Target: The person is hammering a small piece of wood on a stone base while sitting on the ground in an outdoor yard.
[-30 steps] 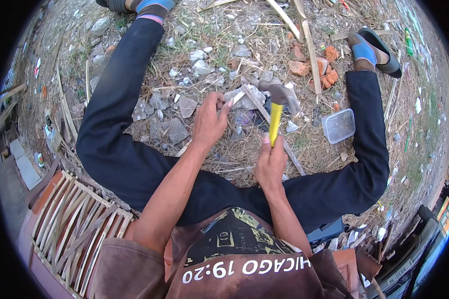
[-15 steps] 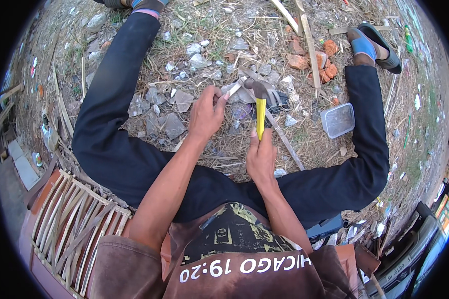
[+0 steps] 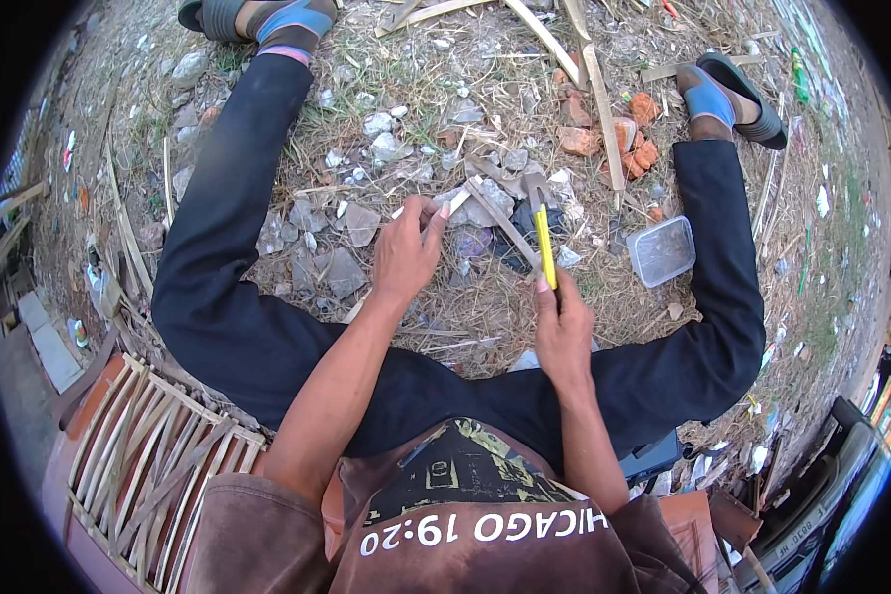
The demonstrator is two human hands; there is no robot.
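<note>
My left hand (image 3: 404,253) pinches a short, pale wooden strip (image 3: 455,204) between thumb and fingers. Its far end meets a second, longer wooden strip (image 3: 507,226) at an angle, over a grey stone (image 3: 493,203). That second strip slants back toward my right hand (image 3: 565,334), which is closed round the lower part of a claw hammer (image 3: 544,238) with a yellow handle. The dark metal head points away from me, just right of the strips. Whether my right fingers also touch the strip's near end I cannot tell.
Broken stones (image 3: 343,271) lie left of my hands. Orange brick pieces (image 3: 578,141) and a long wooden slat (image 3: 600,99) are at the far right, with a clear plastic box (image 3: 661,251) beside my right leg. A slatted wooden piece (image 3: 158,445) lies at the near left.
The hammer has swung off the strips' meeting point to the right, and my right hand has moved right and nearer to me. My left hand still holds its strip.
</note>
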